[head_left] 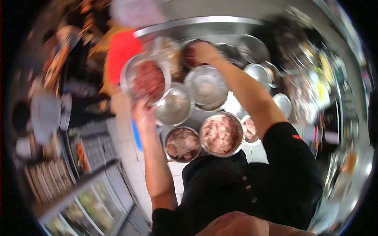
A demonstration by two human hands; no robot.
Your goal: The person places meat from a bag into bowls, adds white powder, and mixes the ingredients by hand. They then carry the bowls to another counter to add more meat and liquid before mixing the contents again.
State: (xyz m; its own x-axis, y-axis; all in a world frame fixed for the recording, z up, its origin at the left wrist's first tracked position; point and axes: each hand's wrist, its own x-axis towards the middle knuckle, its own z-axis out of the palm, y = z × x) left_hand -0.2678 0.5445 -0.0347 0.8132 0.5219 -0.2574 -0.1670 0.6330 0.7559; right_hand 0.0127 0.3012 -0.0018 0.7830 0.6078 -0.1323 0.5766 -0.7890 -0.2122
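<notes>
My left hand [143, 112] grips the near rim of a metal bowl [126, 74], which is tilted and holds red sliced meat [149, 80]. At the back of the worktop my right hand [206, 53] reaches into another metal bowl [183, 55] with dark red meat [191, 54]; its fingers are blurred. Between my arms stand a metal bowl with pale contents [206, 84] and a shallower bowl with a little liquid [173, 105]. Closest to my body are a bowl of pink meat [220, 133] and a bowl of larger meat pieces [182, 144].
A red board or tray [123, 53] lies behind the left bowl. More metal bowls [254, 49] stand at the back right, and plastic-wrapped goods [301, 92] lie farther right. Another person [45, 114] is at the left, near a glass-topped cabinet [92, 200].
</notes>
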